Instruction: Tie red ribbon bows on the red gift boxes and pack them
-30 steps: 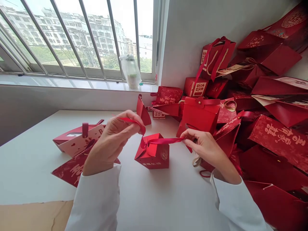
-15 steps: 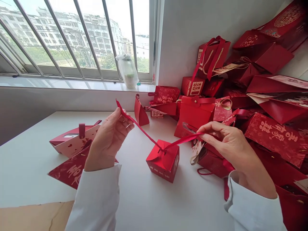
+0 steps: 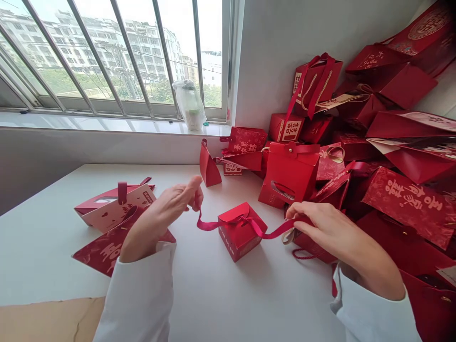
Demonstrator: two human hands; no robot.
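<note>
A small red gift box [image 3: 242, 232] with white lettering sits on the white table between my hands. A red ribbon [image 3: 257, 229] runs through its folded top, where the two ends cross. My left hand [image 3: 178, 199] is closed on the ribbon's left end, which sags from the fingers to the box. With thumb and fingers, my right hand [image 3: 320, 228] pinches the right end, which also hangs slack in a curve. Neither hand touches the box itself.
Folded red gift boxes [image 3: 110, 223] lie on the left. A large pile of red boxes and bags [image 3: 402, 194] fills the right side. Brown cardboard [image 3: 50, 318] lies at the front left. A plastic-wrapped cup [image 3: 192, 107] stands on the windowsill.
Both hands have lowered, and the ribbon has gone from taut to slack. My left hand has moved right, towards the box. The box has turned on the table.
</note>
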